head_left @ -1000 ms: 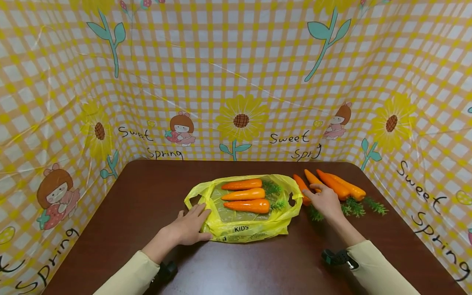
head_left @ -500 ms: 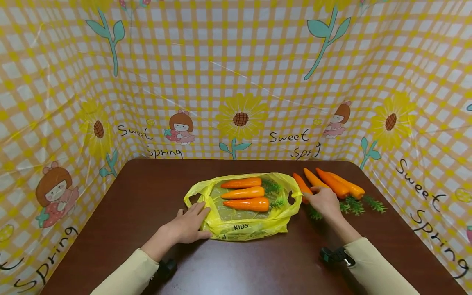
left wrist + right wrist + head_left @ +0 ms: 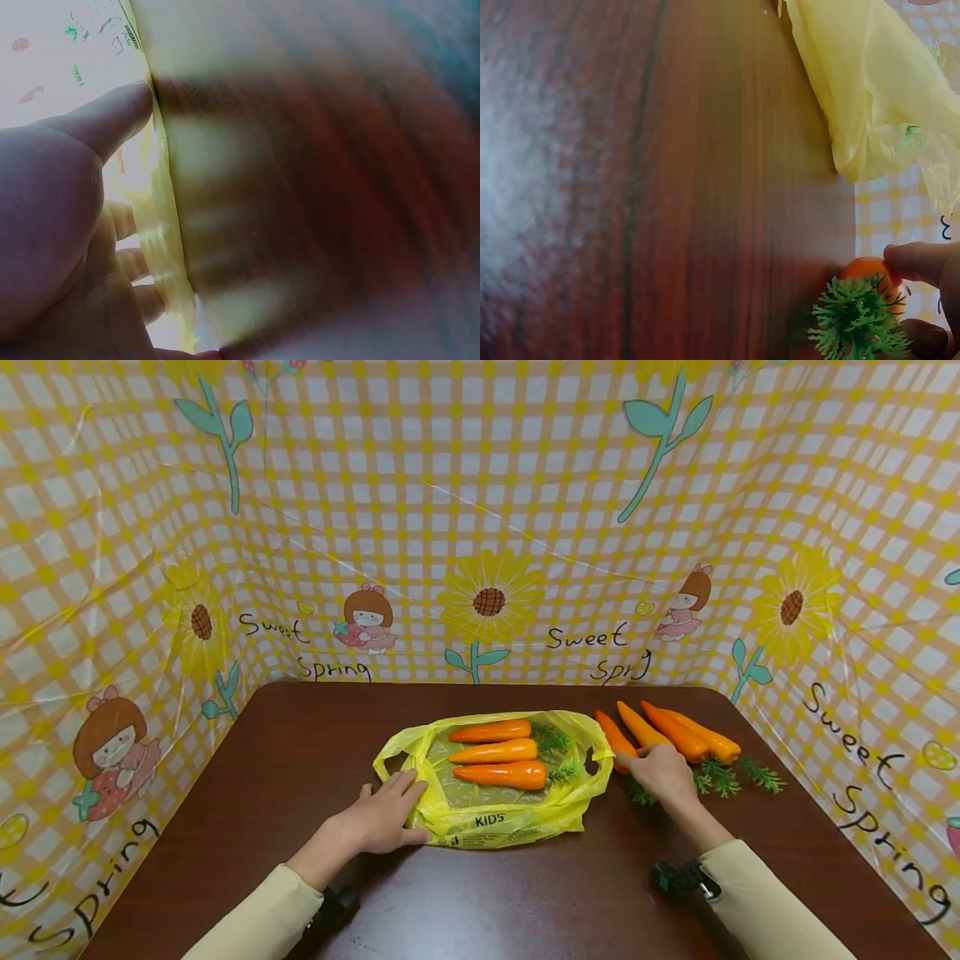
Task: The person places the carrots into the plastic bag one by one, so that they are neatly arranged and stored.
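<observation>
right hand [image 3: 658, 772] is now closing fingers and thumb round the loose carrot [image 3: 870, 279] beside the bag, where earlier it only touched | left hand [image 3: 384, 818] is lying flat, pinning the yellow bag [image 3: 495, 827] on the bench [image 3: 315, 735] | three bagged carrots [image 3: 498, 752] unmoved | pick-up is beginning

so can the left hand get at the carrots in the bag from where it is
Probably yes. The left hand rests on the near left edge of the yellow bag, whose mouth lies open, and the three carrots inside are uncovered with nothing between.
</observation>
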### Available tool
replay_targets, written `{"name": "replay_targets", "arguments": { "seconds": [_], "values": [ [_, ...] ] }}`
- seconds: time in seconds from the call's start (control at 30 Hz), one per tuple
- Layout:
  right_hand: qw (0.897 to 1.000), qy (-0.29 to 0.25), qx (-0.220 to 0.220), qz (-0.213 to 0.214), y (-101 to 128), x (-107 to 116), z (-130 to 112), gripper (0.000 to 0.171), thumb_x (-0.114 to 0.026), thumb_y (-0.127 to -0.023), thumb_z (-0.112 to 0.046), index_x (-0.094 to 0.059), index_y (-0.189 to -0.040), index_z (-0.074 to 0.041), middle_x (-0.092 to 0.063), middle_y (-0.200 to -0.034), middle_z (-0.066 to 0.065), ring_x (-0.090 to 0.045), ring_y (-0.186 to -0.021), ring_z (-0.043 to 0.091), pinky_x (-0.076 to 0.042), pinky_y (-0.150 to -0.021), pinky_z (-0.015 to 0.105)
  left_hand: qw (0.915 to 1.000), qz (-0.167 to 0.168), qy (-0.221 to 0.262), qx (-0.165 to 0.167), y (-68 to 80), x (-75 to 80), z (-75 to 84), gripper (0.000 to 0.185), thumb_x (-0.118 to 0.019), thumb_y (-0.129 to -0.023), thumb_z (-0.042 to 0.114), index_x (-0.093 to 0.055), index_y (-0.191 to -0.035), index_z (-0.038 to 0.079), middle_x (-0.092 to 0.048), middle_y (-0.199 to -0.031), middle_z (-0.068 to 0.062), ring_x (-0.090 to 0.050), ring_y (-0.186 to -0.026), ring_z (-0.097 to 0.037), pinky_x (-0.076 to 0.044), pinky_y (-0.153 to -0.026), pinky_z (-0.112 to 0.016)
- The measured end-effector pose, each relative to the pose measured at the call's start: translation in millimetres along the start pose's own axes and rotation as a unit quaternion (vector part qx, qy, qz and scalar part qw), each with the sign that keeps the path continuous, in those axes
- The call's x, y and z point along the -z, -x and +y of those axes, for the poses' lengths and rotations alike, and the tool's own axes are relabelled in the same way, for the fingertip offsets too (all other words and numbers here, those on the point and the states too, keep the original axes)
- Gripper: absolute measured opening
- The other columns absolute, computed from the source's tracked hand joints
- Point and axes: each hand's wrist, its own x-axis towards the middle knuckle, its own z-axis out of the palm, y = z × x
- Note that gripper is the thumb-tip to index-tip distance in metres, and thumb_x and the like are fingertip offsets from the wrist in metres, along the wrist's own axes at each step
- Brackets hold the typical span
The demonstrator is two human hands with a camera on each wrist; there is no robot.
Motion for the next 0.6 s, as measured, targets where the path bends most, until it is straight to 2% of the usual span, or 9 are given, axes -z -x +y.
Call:
{"name": "replay_targets", "arguments": {
  "seconds": [0.43,0.5,0.6],
  "values": [
    [1.000,0.004,0.011,-0.012,-1.3,0.1,-0.3,0.043,-0.066,-0.088,-0.045,-0.068,-0.074,-0.005,-0.043,-0.052,-0.003,-0.045,-0.052,0.020,-0.036,-0.052,0.031,1.0000,0.003,0.005,-0.001,1.3,-0.2,0.0,0.081,-0.063,-0.095,0.052,-0.035,-0.157,0.008,-0.020,-0.166,-0.016,-0.021,-0.153,-0.037,-0.022,-0.112,-0.070],
    [1.000,0.005,0.018,-0.014,-1.8,0.8,0.1,0.043,-0.066,-0.089,-0.044,-0.070,-0.078,-0.003,-0.044,-0.054,-0.003,-0.046,-0.053,0.020,-0.036,-0.053,0.031,1.0000,0.004,0.006,-0.002,1.7,0.4,0.1,0.081,-0.064,-0.095,0.052,-0.035,-0.156,0.008,-0.021,-0.166,-0.016,-0.021,-0.153,-0.038,-0.022,-0.112,-0.071],
    [1.000,0.003,0.026,-0.011,-2.4,2.9,-0.1,0.047,-0.066,-0.091,-0.044,-0.073,-0.093,0.002,-0.049,-0.058,-0.001,-0.048,-0.057,0.021,-0.038,-0.054,0.031,1.0000,0.004,0.006,-0.005,1.5,0.9,-0.2,0.080,-0.064,-0.096,0.050,-0.034,-0.157,0.007,-0.020,-0.166,-0.017,-0.020,-0.153,-0.039,-0.021,-0.112,-0.071]
  ]
}}
